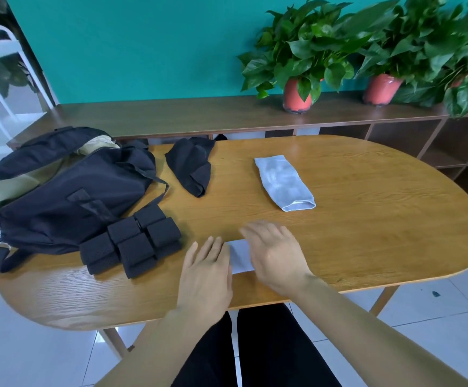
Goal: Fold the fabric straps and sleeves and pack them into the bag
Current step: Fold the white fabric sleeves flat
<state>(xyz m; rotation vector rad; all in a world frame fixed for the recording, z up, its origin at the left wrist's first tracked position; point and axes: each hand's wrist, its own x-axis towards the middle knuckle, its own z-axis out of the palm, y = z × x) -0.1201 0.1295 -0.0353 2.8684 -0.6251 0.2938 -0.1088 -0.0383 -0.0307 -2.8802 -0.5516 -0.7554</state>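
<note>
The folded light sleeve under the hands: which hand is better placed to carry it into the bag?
Left, probably. The left hand lies on the bag's side of the light sleeve; the right hand would have to cross over it.

Bare forearms, no sleeves; black trousers.

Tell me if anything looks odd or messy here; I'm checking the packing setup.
Little stands out. The black sleeve lies crumpled and unfolded beside the open black bag, while the grey sleeve lies flat. Both hands press a pale folded piece. Nothing spilled or damaged.
</note>
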